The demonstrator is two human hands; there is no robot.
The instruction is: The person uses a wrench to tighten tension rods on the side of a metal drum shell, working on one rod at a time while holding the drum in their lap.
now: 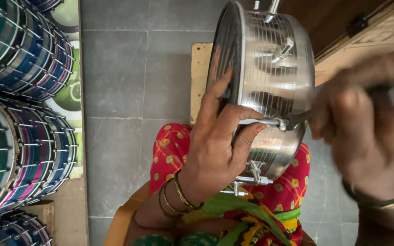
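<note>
A shiny ribbed metal drum shell (274, 82) stands on its edge on my lap, over red patterned cloth (169, 150). My left hand (215, 141) grips its rim, thumb on the dark drumhead (222, 59), fingers pinching a tension rod (263, 121) on the side. My right hand (365, 118), blurred with motion, holds a dark tool (297, 119) whose tip sits on the rod's bolt. More lug bolts stick out at the shell's top (286, 48) and bottom (254, 175).
Several finished drums with blue, green and pink stripes (23, 109) are stacked along the left. Grey floor tiles (124, 91) lie between them and me. A small wooden board (200, 77) lies under the drum. A wooden frame (356, 27) runs at the upper right.
</note>
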